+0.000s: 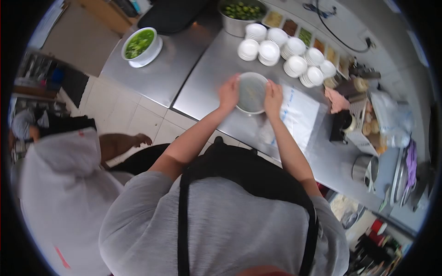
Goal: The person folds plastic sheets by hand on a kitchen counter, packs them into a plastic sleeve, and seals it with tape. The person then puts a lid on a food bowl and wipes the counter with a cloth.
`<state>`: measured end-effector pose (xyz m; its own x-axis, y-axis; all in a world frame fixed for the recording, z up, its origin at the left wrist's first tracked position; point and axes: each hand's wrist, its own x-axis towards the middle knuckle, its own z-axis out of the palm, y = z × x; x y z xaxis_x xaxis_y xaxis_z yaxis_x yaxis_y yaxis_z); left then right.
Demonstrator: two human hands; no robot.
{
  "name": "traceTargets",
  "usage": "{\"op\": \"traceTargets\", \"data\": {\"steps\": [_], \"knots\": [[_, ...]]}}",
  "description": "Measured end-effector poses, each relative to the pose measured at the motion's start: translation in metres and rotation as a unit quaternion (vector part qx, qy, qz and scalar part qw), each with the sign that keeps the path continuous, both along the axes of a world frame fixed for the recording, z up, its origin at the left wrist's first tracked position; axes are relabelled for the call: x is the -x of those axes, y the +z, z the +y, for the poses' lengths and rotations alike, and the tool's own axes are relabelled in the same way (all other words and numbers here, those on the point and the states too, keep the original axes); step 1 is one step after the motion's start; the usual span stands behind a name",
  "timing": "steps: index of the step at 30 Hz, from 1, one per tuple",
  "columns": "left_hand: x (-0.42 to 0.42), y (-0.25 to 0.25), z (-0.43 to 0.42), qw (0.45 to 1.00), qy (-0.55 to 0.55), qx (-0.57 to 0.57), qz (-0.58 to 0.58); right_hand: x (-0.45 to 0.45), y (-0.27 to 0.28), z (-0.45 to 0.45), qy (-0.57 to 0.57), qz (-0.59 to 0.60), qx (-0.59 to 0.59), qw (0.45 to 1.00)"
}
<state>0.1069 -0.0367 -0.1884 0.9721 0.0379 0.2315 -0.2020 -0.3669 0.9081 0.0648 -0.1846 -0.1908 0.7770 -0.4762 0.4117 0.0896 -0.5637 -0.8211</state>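
Observation:
A round bowl (251,93) with a pale rim and greyish, cloudy contents is held over the steel counter (202,87). My left hand (229,93) grips its left side, and my right hand (273,97) grips its right side. Just right of my right hand lies a white plastic sheet or bag (301,115) with blue print. Beyond the bowl stand several stacks of small white dishes (269,51).
A white bowl of greens (139,44) sits at the left counter. At the back are a metal pot of green pieces (237,24) and ingredient trays (290,27). A metal pot (365,169) stands right. Another person (69,184) is close on the left.

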Motion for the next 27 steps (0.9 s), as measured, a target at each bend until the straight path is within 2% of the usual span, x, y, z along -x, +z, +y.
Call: {"op": "traceTargets", "data": {"steps": [2, 4, 5, 7, 9, 11, 14, 20, 23, 24, 25, 26, 27], "knots": [[-0.018, -0.001, 0.005, 0.989, -0.101, -0.099, 0.042, -0.013, 0.0, -0.013, 0.068, 0.024, 0.032, 0.997], [-0.036, -0.01, -0.001, 0.985, -0.151, -0.055, 0.063, -0.027, 0.006, -0.019, 0.129, 0.048, 0.033, 0.99], [-0.044, -0.015, -0.003, 0.987, -0.136, -0.055, 0.058, -0.033, 0.009, -0.02, 0.168, 0.08, 0.037, 0.982], [-0.051, -0.015, -0.004, 0.97, -0.207, -0.009, 0.123, -0.039, 0.007, -0.021, 0.182, 0.089, 0.007, 0.979], [-0.048, -0.005, -0.002, 0.971, -0.2, -0.011, 0.131, -0.04, 0.003, -0.022, 0.187, 0.103, -0.026, 0.977], [-0.046, -0.001, -0.002, 0.971, -0.196, -0.015, 0.138, -0.04, 0.002, -0.023, 0.189, 0.167, -0.129, 0.959], [-0.046, -0.004, -0.001, 0.972, -0.177, -0.007, 0.155, -0.04, 0.003, -0.019, 0.165, 0.195, -0.185, 0.949], [-0.045, 0.004, 0.0, 0.966, -0.184, -0.04, 0.175, -0.041, 0.006, -0.016, 0.145, 0.196, -0.203, 0.948], [-0.04, 0.005, 0.0, 0.979, -0.173, -0.003, 0.11, -0.038, 0.004, -0.012, 0.115, 0.127, -0.15, 0.974], [-0.041, 0.004, -0.001, 0.987, -0.159, -0.015, 0.0, -0.038, 0.008, -0.011, 0.113, 0.126, -0.148, 0.974], [-0.041, 0.004, -0.001, 0.983, -0.143, -0.025, -0.111, -0.038, 0.012, -0.01, 0.128, 0.074, -0.074, 0.986], [-0.041, 0.003, -0.001, 0.983, -0.146, -0.022, -0.111, -0.037, 0.016, -0.01, 0.14, 0.023, 0.002, 0.99], [-0.043, 0.003, 0.001, 0.979, -0.162, -0.04, -0.113, -0.036, 0.017, -0.01, 0.133, 0.024, 0.005, 0.991]]}}
